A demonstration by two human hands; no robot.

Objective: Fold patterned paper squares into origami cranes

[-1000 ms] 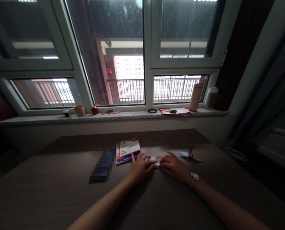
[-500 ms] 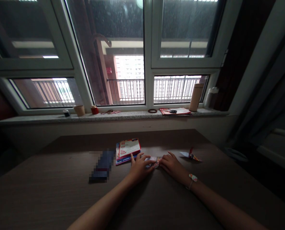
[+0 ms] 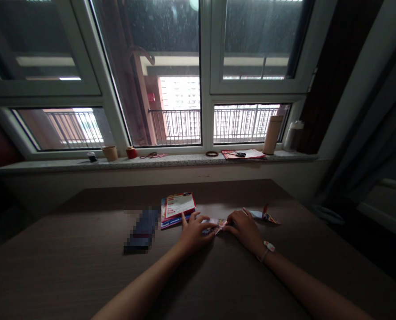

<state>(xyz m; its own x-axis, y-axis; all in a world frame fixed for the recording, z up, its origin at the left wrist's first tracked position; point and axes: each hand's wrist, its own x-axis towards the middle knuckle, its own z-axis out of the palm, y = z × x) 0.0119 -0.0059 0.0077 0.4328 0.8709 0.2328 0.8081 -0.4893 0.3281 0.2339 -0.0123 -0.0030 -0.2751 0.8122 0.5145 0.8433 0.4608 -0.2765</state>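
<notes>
A small piece of folded printed paper [image 3: 219,225], whitish with pink and coloured patches, lies on the brown table between my hands. My left hand [image 3: 195,231] presses and pinches its left end, with the other fingers spread towards the stack of printed cards [image 3: 179,207]. My right hand [image 3: 245,227] grips the right end between thumb and fingers, which hide part of it. Just beyond my right hand a folded paper shape [image 3: 267,216], white, red and patterned, rests on the table. A bracelet with a light charm [image 3: 267,247] circles my right wrist.
A dark, pixelated object [image 3: 142,231] lies left of the cards. Along the granite windowsill [image 3: 184,160] stand a paper cup [image 3: 110,154], a red spool-like item [image 3: 131,153], a bead bracelet [image 3: 212,154], scissors [image 3: 240,154] on red-edged papers, a tan bottle [image 3: 272,135] and a clear bottle [image 3: 293,136].
My right hand has shifted slightly to the right and turned, now covering part of the folded paper shape's white tip. The paper's right end looks lifted. My left hand stays almost still.
</notes>
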